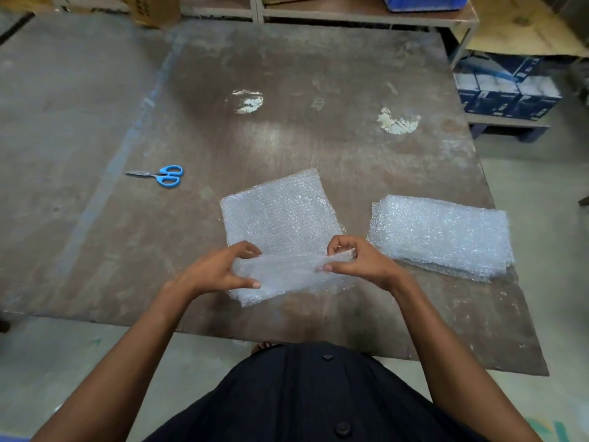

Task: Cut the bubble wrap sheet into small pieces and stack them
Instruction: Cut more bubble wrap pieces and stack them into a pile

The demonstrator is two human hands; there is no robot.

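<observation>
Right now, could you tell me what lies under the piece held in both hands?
Under the held piece, pinched by the left hand and right hand, lies a flat sheet on the table. Its near edge is covered, so anything beneath there is hidden.

You stand at a worn brown tabletop (287, 74) on a pale concrete floor (541, 218). Beyond it a metal shelf rack (350, 17) holds cardboard boxes (156, 8); dark blue cartons (506, 87) sit right.
</observation>
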